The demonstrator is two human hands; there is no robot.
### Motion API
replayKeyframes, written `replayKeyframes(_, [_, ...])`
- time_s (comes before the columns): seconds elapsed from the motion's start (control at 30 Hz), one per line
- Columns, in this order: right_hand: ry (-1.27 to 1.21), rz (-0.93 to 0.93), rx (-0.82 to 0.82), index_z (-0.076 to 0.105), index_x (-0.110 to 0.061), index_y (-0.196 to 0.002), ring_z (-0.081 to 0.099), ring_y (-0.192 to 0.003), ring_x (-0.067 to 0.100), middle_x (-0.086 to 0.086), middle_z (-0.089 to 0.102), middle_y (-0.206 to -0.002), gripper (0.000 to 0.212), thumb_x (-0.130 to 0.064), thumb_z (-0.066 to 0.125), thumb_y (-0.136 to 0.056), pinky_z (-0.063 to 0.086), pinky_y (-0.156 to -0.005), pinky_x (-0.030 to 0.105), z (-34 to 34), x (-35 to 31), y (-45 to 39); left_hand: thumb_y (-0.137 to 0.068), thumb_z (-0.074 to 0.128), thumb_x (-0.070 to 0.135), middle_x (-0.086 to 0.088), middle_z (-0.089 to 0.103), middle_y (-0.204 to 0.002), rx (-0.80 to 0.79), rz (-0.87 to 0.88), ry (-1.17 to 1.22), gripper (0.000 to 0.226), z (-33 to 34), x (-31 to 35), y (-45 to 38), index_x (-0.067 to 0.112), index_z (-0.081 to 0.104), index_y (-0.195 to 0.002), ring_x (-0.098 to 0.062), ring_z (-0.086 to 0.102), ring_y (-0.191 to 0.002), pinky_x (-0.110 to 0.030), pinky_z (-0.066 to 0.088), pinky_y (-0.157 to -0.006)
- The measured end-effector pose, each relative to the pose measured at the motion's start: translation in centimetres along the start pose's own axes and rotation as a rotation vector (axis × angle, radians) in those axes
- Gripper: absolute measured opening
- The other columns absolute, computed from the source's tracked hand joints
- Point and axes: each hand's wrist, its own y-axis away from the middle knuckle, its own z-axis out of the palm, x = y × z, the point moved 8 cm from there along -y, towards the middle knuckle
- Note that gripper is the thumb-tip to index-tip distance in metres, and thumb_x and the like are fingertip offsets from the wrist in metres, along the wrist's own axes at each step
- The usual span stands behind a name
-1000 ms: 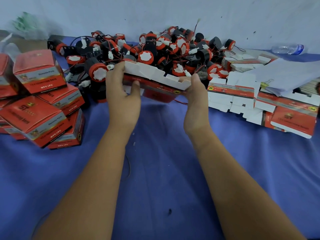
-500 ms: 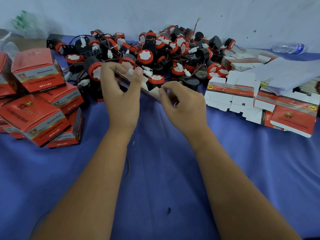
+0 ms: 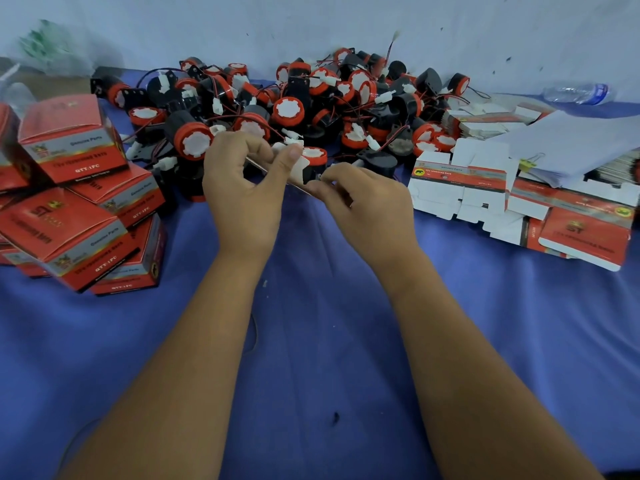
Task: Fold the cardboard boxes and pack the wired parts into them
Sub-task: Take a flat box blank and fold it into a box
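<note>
Left hand, right hand both pinching flat box blank edge-on; folding step underway, next: pop walls open.

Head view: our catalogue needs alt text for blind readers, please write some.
Two bare hands, left and right, pinch a flat cardboard box blank over a blue cloth. Behind lies a heap of red-and-black wired parts; folded boxes left, flat blanks right.

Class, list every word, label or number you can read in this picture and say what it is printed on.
"Genuine Parts": grey band of the folded red cardboard boxes on the left.
"QTY:1PC": the same boxes' red face.
Print on the flat red-and-white carton blanks on the right: too blurred to read.
</note>
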Motion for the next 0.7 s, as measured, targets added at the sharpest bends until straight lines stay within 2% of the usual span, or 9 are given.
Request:
replayKeyframes(0.13, [0.062, 0.013, -0.048, 0.07, -0.006, -0.078, 0.057, -0.055, 0.026, 0.006, 0.065, -0.064, 0.021, -0.023, 0.067, -0.09, 0.045, -0.045, 0.039, 0.3, 0.4, 0.1, -0.09, 0.069, 0.026, 0.0, 0.058, -0.094, -0.095, 0.07, -0.073, 0.015, 0.7, 0.4, 0.0, 0.014, 0.062, -0.084, -0.01, 0.052, -0.093, -0.017, 0.041, -0.086])
replayKeyframes(0.27, [0.126, 0.045, -0.07, 0.071, -0.006, -0.08, 0.058, -0.056, 0.028, 0.006, 0.067, -0.067, 0.018, -0.019, 0.065, -0.09, 0.045, -0.046, 0.037, 0.2, 1.0, 0.1, -0.085, 0.069, 0.005, 0.002, 0.056, -0.097, -0.164, 0.185, -0.173, 0.005, 1.6, 1.2, 0.4, 0.008, 0.066, -0.088, -0.017, 0.053, -0.098, -0.01, 0.037, -0.087])
replayKeyframes(0.33, [0.115, 0.092, -0.122, 0.071, -0.009, -0.086, 0.058, -0.06, 0.025, 0.004, 0.067, -0.071, 0.015, -0.022, 0.065, -0.091, 0.043, -0.049, 0.035, 0.6, 1.6, 0.2, -0.084, 0.065, 0.001, 0.003, 0.055, -0.098, -0.173, 0.203, -0.199, 0.01, 1.8, 1.3, 0.6, 0.008, 0.063, -0.092, -0.02, 0.054, -0.097, -0.011, 0.037, -0.086])
replayKeyframes(0.4, [0.131, 0.141, -0.22, 0.07, -0.013, -0.091, 0.058, -0.066, 0.022, 0.001, 0.066, -0.076, 0.018, -0.03, 0.064, -0.093, 0.041, -0.053, 0.034, 1.5, 2.2, 0.4, -0.083, 0.061, -0.002, 0.002, 0.054, -0.105, -0.162, 0.15, -0.136, 0.023, 1.8, 1.3, 0.8, 0.007, 0.059, -0.104, -0.021, 0.055, -0.101, -0.018, 0.042, -0.092])
replayKeyframes(0.5, [0.187, 0.244, -0.373, 0.067, -0.019, -0.095, 0.057, -0.075, 0.019, -0.002, 0.064, -0.085, 0.029, -0.045, 0.055, -0.096, 0.049, -0.061, 0.037, 3.2, 3.1, 0.8, -0.079, 0.06, -0.003, 0.001, 0.05, -0.128, -0.143, 0.082, -0.075, 0.05, 1.9, 1.0, 0.9, 0.007, 0.052, -0.128, -0.016, 0.049, -0.125, -0.03, 0.041, -0.107])
replayKeyframes(0.6, [0.148, 0.36, -0.438, 0.065, -0.018, -0.091, 0.057, -0.078, 0.019, -0.001, 0.063, -0.085, 0.031, -0.046, 0.052, -0.097, 0.049, -0.062, 0.037, 4.2, 3.8, 1.5, -0.08, 0.064, 0.0, -0.001, 0.04, -0.15, -0.184, -0.064, -0.085, 0.067, 2.2, -0.6, 0.7, 0.009, 0.042, -0.144, -0.015, 0.034, -0.142, -0.027, 0.03, -0.117])
replayKeyframes(0.7, [0.071, 0.483, -0.376, 0.057, -0.013, -0.076, 0.05, -0.068, 0.021, -0.001, 0.055, -0.066, 0.031, -0.035, 0.052, -0.097, 0.034, -0.051, 0.033, 4.1, 4.3, 2.0, -0.087, 0.062, 0.002, -0.002, 0.034, -0.158, -0.259, -0.128, -0.121, 0.066, 2.6, -1.7, 0.9, 0.013, 0.04, -0.148, -0.015, 0.023, -0.149, -0.014, 0.019, -0.118])
